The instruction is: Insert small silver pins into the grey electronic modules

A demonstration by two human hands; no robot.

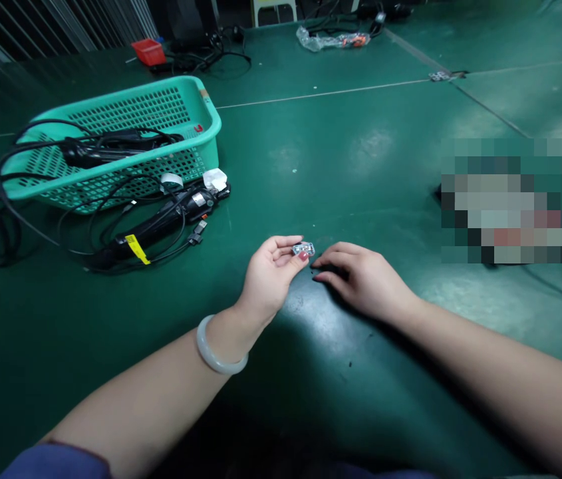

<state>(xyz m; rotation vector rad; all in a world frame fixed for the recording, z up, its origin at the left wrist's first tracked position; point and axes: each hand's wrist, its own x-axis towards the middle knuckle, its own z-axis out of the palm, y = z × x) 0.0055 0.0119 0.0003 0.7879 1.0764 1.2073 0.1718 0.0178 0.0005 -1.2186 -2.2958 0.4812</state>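
My left hand [271, 274] is palm-up over the green table [310, 153], pinching a small clear-and-grey part [304, 249] between thumb and fingertips. A pale bangle [215, 349] sits on that wrist. My right hand [360, 276] rests on the table just right of the part, fingers curled, fingertips close to it. Whether they touch the part, or hold anything, I cannot make out.
A teal mesh basket [195, 110] with black cables stands at the back left. In front of it lies a black electric tool [165, 219] with a yellow tag. A red tray [149, 51] and a clear plastic bag [328, 40] lie at the far edge. A blurred patch is at right.
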